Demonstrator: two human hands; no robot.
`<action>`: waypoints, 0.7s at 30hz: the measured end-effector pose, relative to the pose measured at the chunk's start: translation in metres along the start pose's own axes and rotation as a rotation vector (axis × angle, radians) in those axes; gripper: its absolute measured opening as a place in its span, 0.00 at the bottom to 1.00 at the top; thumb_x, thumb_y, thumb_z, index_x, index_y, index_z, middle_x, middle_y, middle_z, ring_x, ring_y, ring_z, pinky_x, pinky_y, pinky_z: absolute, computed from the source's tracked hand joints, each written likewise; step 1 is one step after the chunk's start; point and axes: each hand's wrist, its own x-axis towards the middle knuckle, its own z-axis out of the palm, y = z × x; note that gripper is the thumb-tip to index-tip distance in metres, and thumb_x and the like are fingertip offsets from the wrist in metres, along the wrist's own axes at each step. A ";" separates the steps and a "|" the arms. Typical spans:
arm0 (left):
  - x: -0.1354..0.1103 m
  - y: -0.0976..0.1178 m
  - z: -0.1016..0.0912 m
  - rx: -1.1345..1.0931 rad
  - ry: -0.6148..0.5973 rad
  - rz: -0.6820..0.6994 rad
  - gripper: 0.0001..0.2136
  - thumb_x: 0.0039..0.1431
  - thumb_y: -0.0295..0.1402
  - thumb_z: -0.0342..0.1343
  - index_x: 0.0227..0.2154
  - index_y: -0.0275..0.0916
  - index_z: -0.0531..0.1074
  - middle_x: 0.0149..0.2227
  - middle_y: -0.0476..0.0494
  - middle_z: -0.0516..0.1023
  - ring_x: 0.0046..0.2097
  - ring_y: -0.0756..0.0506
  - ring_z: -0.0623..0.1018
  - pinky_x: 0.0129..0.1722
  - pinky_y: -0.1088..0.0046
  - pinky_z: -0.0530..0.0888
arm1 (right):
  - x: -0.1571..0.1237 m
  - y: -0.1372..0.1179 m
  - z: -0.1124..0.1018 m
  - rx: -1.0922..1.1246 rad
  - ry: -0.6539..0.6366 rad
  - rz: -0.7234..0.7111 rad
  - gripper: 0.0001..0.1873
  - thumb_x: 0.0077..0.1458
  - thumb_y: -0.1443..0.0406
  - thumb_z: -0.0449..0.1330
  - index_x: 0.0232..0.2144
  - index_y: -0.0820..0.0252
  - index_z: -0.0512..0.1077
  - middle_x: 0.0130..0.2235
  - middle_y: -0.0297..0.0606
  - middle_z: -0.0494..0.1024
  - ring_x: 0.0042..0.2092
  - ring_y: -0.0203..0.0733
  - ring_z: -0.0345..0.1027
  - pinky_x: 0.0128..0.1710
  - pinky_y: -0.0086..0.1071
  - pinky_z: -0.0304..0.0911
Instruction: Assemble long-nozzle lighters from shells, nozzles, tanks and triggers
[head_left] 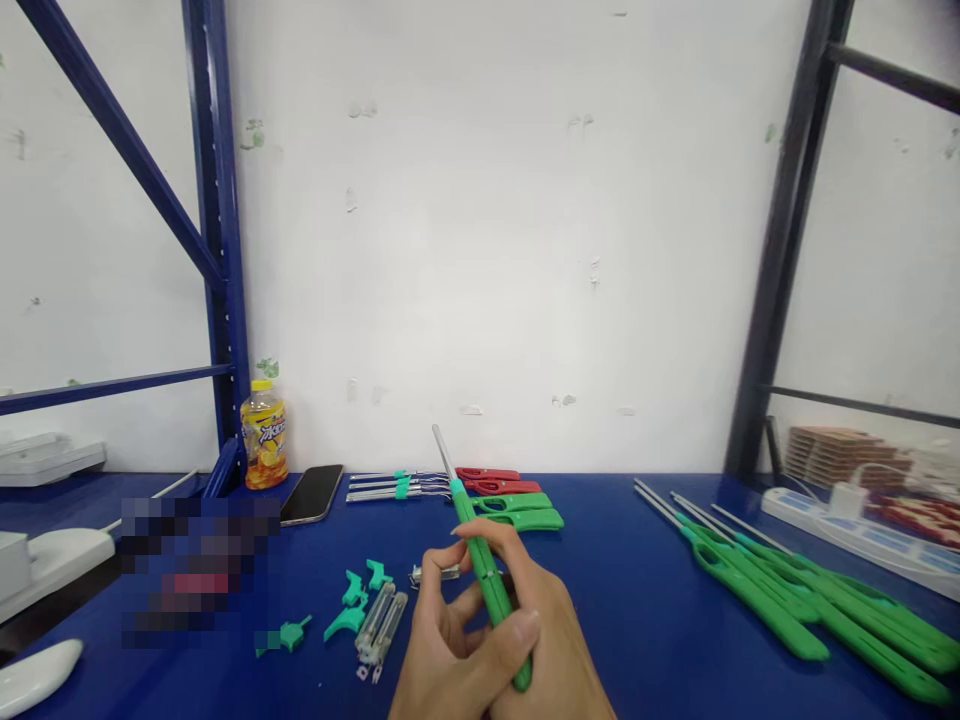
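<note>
Left hand (439, 645), right hand (555, 615): both clamped on one slim green plastic, metal-tubed lighter (491, 585). I judge: pressing step; next calls for even pressure.

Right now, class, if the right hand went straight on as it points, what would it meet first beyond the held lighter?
Probably the nearer green handle piece ahead, though depth is unclear and the right hand might pass above.

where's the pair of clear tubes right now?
In the head view, the clear tubes lie low and left of centre on the blue table, between the curved teal piece and the left hand, which holds the green lighter.
</note>
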 end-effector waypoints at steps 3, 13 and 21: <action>-0.001 0.001 0.002 -0.018 0.009 0.014 0.36 0.45 0.46 0.80 0.46 0.46 0.59 0.35 0.48 0.84 0.31 0.46 0.83 0.34 0.72 0.75 | 0.002 -0.004 -0.002 0.009 -0.022 0.010 0.38 0.44 0.69 0.60 0.60 0.48 0.70 0.47 0.38 0.83 0.46 0.50 0.80 0.39 0.33 0.75; -0.004 0.005 0.001 0.041 0.089 0.003 0.55 0.43 0.48 0.80 0.67 0.46 0.50 0.47 0.38 0.84 0.31 0.48 0.81 0.37 0.71 0.76 | 0.001 -0.010 0.000 0.048 -0.021 0.091 0.38 0.48 0.70 0.60 0.63 0.47 0.70 0.48 0.40 0.81 0.48 0.49 0.78 0.45 0.36 0.75; -0.002 0.004 0.000 -0.027 0.044 -0.021 0.50 0.42 0.45 0.81 0.61 0.44 0.54 0.45 0.36 0.85 0.32 0.44 0.83 0.35 0.70 0.75 | 0.002 -0.006 0.000 -0.003 -0.008 -0.017 0.38 0.47 0.69 0.59 0.62 0.44 0.72 0.54 0.38 0.80 0.50 0.49 0.78 0.48 0.37 0.75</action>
